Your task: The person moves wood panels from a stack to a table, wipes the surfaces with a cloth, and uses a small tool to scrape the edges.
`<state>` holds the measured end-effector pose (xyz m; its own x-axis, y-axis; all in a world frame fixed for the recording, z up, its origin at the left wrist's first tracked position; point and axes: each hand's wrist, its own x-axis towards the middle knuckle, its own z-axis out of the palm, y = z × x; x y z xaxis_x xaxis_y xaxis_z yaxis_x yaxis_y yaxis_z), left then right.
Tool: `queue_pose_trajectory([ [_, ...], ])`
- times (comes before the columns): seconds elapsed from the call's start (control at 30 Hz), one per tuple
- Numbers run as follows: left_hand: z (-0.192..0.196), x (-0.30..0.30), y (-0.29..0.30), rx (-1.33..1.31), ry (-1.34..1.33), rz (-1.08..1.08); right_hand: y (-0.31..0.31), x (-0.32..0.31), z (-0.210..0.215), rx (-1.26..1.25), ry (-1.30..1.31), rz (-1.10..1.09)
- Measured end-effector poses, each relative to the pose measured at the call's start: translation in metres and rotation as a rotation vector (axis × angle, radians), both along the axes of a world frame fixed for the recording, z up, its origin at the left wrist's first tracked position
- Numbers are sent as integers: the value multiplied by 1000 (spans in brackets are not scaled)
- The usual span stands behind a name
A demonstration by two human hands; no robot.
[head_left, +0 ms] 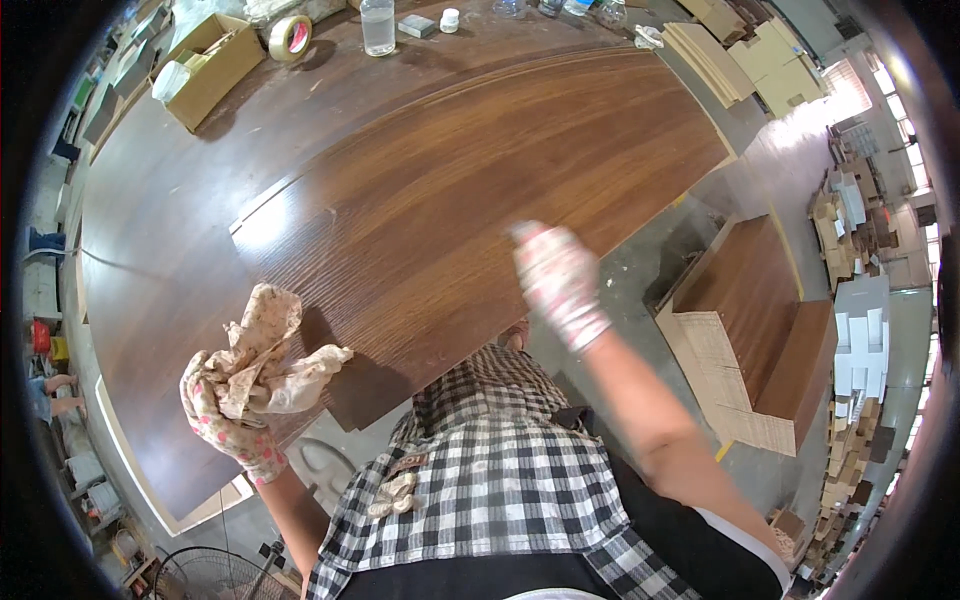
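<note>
My left hand (222,415), in a spotted glove, grips a crumpled cream rag (265,365) with brown stains. The rag hangs beside the near left corner of a dark brown wood-grain board (480,190), which lies on a larger dark table (170,220). Over the board's near right part is my right hand (560,280), gloved too and slightly blurred by motion. Its fingers are curled closed. A small greyish bit shows at their tips, too blurred to name.
Along the table's far side stand an open cardboard box (215,85), a roll of tape (290,38), a clear bottle (379,28) and a small white bottle (449,20). Stacked brown panels (745,310) stand on the floor at right. A fan (215,575) is at lower left.
</note>
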<state>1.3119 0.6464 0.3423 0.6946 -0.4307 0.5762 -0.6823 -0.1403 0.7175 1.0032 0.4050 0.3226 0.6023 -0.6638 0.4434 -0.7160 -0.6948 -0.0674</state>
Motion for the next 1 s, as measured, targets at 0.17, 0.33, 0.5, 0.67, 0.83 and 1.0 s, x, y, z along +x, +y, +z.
queue_pose_trajectory([
  [0.17, 5, -6, -10, -262, 531, -16, -25, -46, -17, 20, 106, -290],
  [0.33, 8, -11, -13, -100, 314, -34, 28, 0, -14, 155, 158, 4],
  [0.5, 17, -20, -22, -117, 428, -18, -63, -85, -27, -96, -41, -320],
  [0.67, 7, -17, -22, 35, -129, -14, 32, 6, -15, 38, 80, 112],
  [0.83, 17, -19, -18, -302, 580, -58, -49, -54, -26, -92, -44, -165],
  [1.0, -9, -3, -3, -71, -211, 18, 45, 40, -16, 29, 40, 358],
])
